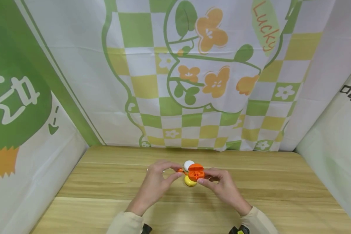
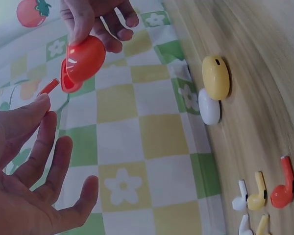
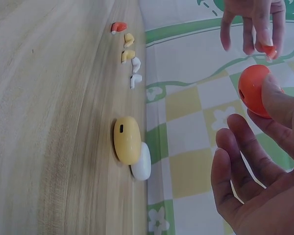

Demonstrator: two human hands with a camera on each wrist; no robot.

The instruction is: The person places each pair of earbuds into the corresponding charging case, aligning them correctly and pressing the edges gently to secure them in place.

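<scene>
Between thumb and fingers, my left hand (image 1: 156,179) pinches an orange-red earbud (image 2: 50,86), its stem pointing toward the case. My right hand (image 1: 222,185) holds an orange-red earbud charging case (image 1: 196,174) by its right side, above the table. The case's lid is raised, and its inner slots face up in the head view. Earbud and case are a short distance apart in both wrist views. Below them on the table lie a yellow case (image 2: 215,77) and a white case (image 2: 209,106), side by side with lids down.
On the wooden table (image 1: 266,182), a second orange-red earbud (image 2: 282,190) lies left of the cases. Near it are yellow earbuds (image 2: 257,198) and white earbuds (image 3: 135,80). A patterned cloth (image 1: 146,87) hangs along the table's back edge, with printed side walls left and right.
</scene>
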